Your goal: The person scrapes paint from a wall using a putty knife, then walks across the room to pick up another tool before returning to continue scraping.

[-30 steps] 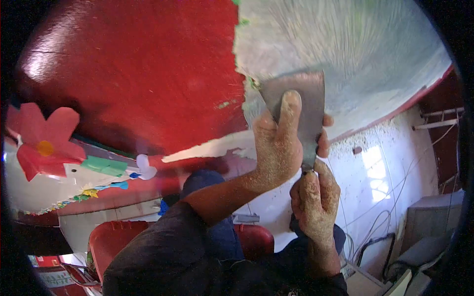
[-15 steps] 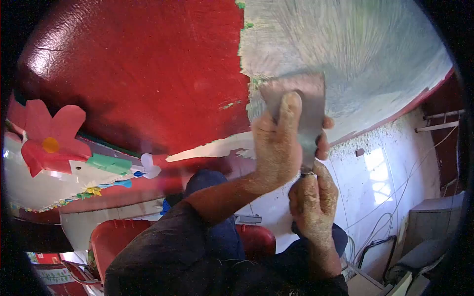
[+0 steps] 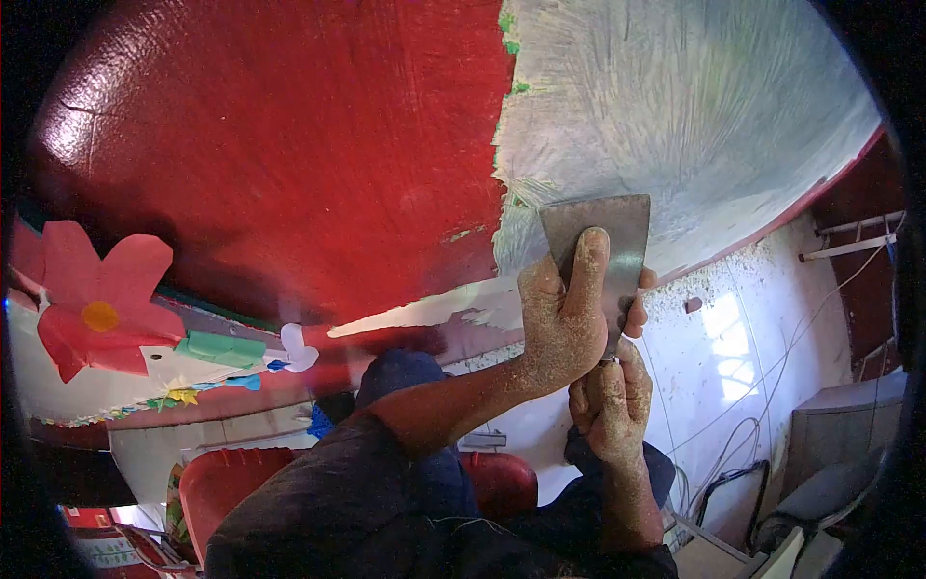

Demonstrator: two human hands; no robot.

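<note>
Grasping a scraper (image 3: 625, 241) with both hands (image 3: 564, 333) (image 3: 617, 415) (dusty), red flower decoration (image 3: 68, 333) left, chair (image 3: 220, 482) below, cables (image 3: 741, 449) right.

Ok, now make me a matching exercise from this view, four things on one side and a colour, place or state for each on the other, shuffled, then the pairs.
1. Left hand
2. Right hand
3. Scraper
4. Flower decoration

A. Closed around the tool's lower end
B. Red petals, orange centre
C. Grey, widest at its top edge
D. Thumb laid along the blade's face

Pairs: 1-D, 2-A, 3-C, 4-B
</note>
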